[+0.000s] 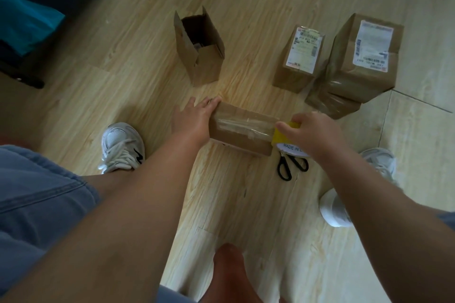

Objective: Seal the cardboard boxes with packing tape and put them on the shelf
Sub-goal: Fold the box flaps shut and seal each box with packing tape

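From the head camera, a small brown box lies on its side on the wood floor, between the person's two hands. The left hand rests flat on the left end of the box, with its fingers straight. The right hand grips a yellow tape roll at the right end of the box. A strip of clear tape runs along the top of the box from the roll. Black scissors lie on the floor just below the roll. Farther off, an open box stands up with its flaps up. To the right of it stand two shut boxes with white labels, one smaller and one bigger. Another taped box lies in front of the bigger one, touching it. A white shoe is near the left arm.
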The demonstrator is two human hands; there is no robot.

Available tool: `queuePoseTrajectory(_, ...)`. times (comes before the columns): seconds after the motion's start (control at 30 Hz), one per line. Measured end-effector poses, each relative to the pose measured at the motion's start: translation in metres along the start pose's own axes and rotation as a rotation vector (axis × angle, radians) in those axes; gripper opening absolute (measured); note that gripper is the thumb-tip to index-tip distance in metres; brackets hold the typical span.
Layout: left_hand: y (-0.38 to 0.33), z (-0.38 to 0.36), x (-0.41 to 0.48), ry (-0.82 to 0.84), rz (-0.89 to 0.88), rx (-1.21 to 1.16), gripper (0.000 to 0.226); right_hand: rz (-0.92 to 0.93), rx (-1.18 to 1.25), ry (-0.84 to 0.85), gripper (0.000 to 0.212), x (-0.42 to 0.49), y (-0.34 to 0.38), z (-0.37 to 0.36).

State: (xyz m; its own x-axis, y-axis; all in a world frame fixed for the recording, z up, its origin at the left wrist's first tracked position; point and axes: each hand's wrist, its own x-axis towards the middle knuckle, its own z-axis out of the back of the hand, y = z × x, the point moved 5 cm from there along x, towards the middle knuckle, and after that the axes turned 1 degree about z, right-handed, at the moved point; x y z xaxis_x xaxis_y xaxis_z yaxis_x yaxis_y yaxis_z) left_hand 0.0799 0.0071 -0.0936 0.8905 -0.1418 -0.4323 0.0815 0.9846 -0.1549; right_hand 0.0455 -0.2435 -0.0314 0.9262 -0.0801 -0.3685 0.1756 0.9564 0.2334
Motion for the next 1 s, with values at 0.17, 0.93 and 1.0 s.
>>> queuePoseTrajectory(0.17,0.000,0.005,0.001,0.016,0.014,0.068,0.101,-0.027,-0.142,0.016,0.047,0.005,-0.001,-0.004)
queuePoseTrajectory(0.93,-0.039,-0.031,-0.025,-0.134,0.005,0.142,0.097,-0.095,-0.077,0.059,0.051,0.007,-0.012,-0.034)
queuePoseTrajectory(1.0,-0.054,-0.043,-0.036,-0.158,-0.073,0.108,0.092,-0.098,-0.056,0.065,0.052,0.007,-0.012,-0.036)
